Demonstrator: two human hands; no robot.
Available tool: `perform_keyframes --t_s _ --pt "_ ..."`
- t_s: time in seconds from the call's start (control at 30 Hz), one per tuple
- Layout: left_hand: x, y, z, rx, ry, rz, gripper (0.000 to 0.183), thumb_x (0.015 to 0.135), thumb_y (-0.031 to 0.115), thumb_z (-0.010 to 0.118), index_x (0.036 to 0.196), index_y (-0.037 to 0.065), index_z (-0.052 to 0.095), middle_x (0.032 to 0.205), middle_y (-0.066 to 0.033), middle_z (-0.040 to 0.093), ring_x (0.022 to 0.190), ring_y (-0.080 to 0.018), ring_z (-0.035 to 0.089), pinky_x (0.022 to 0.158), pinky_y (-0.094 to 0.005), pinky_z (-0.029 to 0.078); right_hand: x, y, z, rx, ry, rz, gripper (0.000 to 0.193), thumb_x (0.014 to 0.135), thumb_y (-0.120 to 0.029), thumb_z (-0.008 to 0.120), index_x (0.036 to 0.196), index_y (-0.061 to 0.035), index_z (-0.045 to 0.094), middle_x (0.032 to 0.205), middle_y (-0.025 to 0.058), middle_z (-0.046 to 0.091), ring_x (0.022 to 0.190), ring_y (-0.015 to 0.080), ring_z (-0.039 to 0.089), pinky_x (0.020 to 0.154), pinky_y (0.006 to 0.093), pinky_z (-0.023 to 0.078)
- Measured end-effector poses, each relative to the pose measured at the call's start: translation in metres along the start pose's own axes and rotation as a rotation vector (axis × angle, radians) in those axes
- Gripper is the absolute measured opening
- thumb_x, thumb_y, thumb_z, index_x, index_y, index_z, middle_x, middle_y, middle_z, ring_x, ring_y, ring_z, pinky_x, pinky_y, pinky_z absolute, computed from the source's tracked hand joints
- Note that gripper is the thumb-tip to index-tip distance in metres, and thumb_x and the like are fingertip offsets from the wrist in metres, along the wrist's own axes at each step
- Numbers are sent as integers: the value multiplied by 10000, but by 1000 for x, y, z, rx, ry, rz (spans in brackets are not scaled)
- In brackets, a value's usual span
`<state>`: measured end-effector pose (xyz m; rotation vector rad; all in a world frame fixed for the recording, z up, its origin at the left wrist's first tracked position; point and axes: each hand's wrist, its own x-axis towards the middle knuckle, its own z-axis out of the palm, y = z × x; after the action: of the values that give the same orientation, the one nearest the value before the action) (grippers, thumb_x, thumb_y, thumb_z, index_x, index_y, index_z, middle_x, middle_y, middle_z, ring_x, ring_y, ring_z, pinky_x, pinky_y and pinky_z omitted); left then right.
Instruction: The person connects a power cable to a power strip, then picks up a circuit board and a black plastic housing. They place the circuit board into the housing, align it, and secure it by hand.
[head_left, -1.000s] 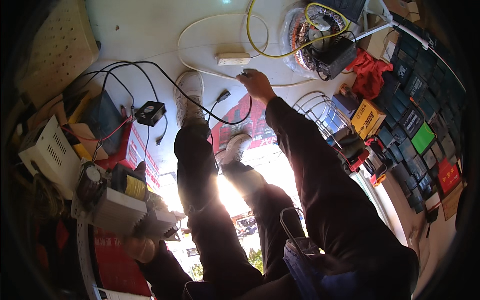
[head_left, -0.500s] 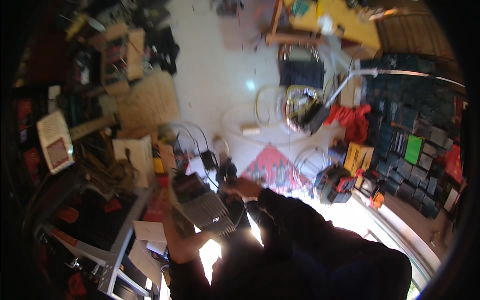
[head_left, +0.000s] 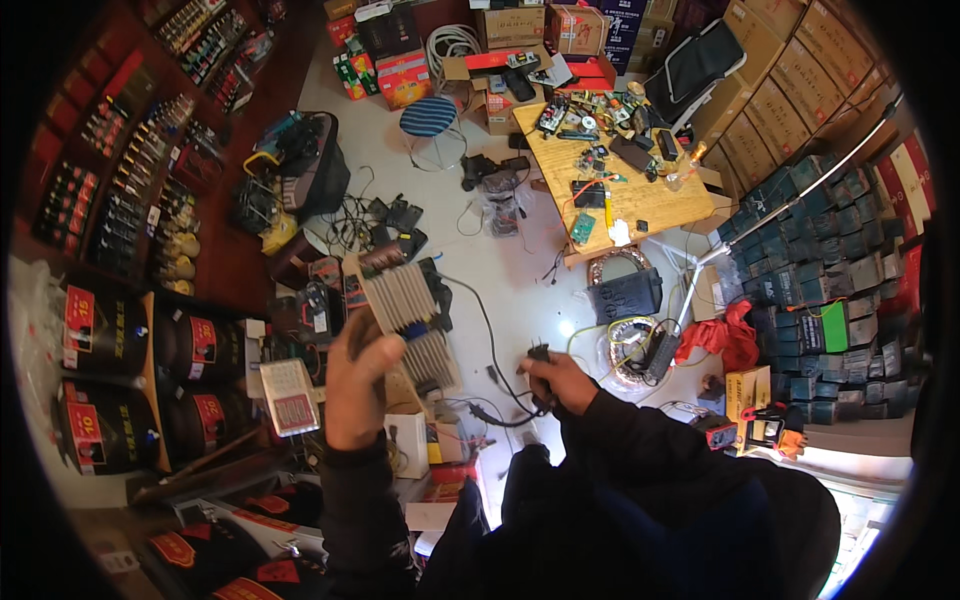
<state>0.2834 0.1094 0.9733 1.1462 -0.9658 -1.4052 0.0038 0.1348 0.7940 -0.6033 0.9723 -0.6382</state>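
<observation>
My left hand (head_left: pixel 360 385) grips a grey metal device with ribbed cooling fins (head_left: pixel 402 298) by its near left side; the thumb is in front and the other fingers are mostly hidden. A black power cord (head_left: pixel 475 290) comes out from the device's far side and loops over to the right. My right hand (head_left: pixel 566 382) is closed around a black plug (head_left: pixel 540 354) on a cord, with loose cable hanging beneath it. Both hands are raised above the floor, apart from each other.
A wooden table (head_left: pixel 560 160) covered with electronic parts stands ahead right. Coiled wire (head_left: pixel 630 350), a red cloth (head_left: pixel 725 335) and stacked dark boxes (head_left: pixel 820 260) lie right. Tangled cables (head_left: pixel 350 215), a blue-topped stool (head_left: pixel 430 117), large jars (head_left: pixel 100 325) and bottle shelves (head_left: pixel 130 170) are left and ahead.
The view has tilted up toward the far room. My hands have moved apart; the finned device is now tilted more upright, and the right hand with the plug is farther right.
</observation>
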Motion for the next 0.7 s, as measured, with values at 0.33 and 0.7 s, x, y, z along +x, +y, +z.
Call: perform_keyframes --t_s 0.33,0.7 --pt "175 47 -30 33 72 -13 776 871 429 710 1414 -79 489 1295 -153 632 1154 -244 632 1010 -363 492 164 -144 8 -46 -1 -106 304 1033 -318 629 913 -39 620 568 -23 474 435 77 395 410 265 306" --pt "398 77 -55 -84 120 -32 610 931 421 680 1363 16 530 1118 -116 684 943 -249 706 782 -401 615 342 -291 -16 -32 63 -133 332 1021 -311 670 809 -60 621 611 -44 501 515 59 424 475 264 310"
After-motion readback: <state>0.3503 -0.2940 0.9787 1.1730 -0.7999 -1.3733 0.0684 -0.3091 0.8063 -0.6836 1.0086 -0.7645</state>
